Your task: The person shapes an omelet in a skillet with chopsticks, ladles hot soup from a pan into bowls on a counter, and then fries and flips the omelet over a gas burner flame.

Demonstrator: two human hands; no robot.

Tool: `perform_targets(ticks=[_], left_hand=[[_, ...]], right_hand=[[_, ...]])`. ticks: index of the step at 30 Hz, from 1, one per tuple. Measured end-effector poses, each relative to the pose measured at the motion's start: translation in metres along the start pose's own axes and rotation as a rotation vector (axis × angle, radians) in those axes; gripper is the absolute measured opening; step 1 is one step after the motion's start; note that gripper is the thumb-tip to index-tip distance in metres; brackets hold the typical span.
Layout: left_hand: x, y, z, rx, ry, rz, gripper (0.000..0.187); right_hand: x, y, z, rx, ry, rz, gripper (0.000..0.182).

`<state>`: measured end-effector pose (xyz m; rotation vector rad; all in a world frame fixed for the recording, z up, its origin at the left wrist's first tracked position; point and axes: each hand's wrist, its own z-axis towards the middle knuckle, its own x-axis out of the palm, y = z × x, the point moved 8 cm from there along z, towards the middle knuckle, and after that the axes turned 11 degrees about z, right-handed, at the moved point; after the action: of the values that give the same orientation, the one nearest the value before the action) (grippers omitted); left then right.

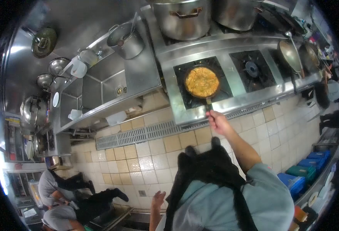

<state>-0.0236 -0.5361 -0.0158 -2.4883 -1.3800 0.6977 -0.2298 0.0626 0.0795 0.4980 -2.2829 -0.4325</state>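
Observation:
Fingers wrapped round the handle, my right hand (218,122) holds a frying pan (209,101) that sits on the left burner of the stove. A flat, golden-orange food (201,82) with greenish bits fills most of the pan. My left hand (158,198) is low beside my body, away from the stove, its fingers apart and nothing in it.
Large steel pots (183,21) stand behind the burners. To the right are a bare burner (252,69) and a wok (289,56) with a ladle. A sink (104,82) and a pot (126,42) are left. Two people (61,219) are at lower left.

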Motion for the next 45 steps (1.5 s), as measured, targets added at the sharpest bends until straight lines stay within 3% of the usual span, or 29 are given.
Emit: perform_targets(ticks=[1,8,14,19,22,27,37,39,41,42,44,45], left_hand=[[0.002,-0.013,-0.005,-0.015,-0.022,0.110,0.081],[0.006,-0.008,0.002,0.007,-0.032,0.086,0.082],[0.003,0.000,0.016,0.030,-0.047,-0.025,0.078],[0.013,-0.067,-0.003,0.059,0.049,0.073,0.076],[0.003,-0.077,-0.004,0.025,0.004,0.013,0.076],[-0.007,-0.105,0.009,0.118,-0.025,0.115,0.075],[-0.007,-0.151,0.014,0.253,-0.052,0.066,0.071],[-0.006,-0.151,0.017,0.240,-0.062,0.074,0.071],[-0.007,-0.147,0.019,0.229,-0.067,0.090,0.070],[-0.008,-0.144,0.020,0.226,-0.073,0.081,0.069],[-0.012,-0.137,0.026,0.201,-0.079,0.058,0.070],[-0.013,-0.144,0.023,0.210,-0.082,0.054,0.070]], right_hand=[[-0.001,-0.002,0.001,0.014,0.008,-0.004,0.025],[0.008,0.013,-0.005,-0.062,0.074,-0.006,0.020],[0.007,0.030,-0.078,-0.066,-0.008,-0.020,0.017],[0.037,0.044,-0.085,-0.087,0.026,0.002,0.018],[0.007,0.058,-0.112,-0.059,0.023,-0.002,0.013],[0.024,0.084,-0.108,-0.203,-0.061,-0.034,0.009],[0.049,0.102,-0.106,-0.172,0.000,-0.025,0.016],[0.071,0.120,-0.110,-0.216,0.037,-0.058,0.018],[0.096,0.159,-0.115,-0.471,0.052,-0.155,0.022],[0.101,0.172,-0.110,-0.482,0.053,-0.157,0.022],[0.120,0.216,-0.118,-0.899,-0.024,-0.481,0.027],[0.123,0.220,-0.117,-0.907,-0.017,-0.480,0.027]])
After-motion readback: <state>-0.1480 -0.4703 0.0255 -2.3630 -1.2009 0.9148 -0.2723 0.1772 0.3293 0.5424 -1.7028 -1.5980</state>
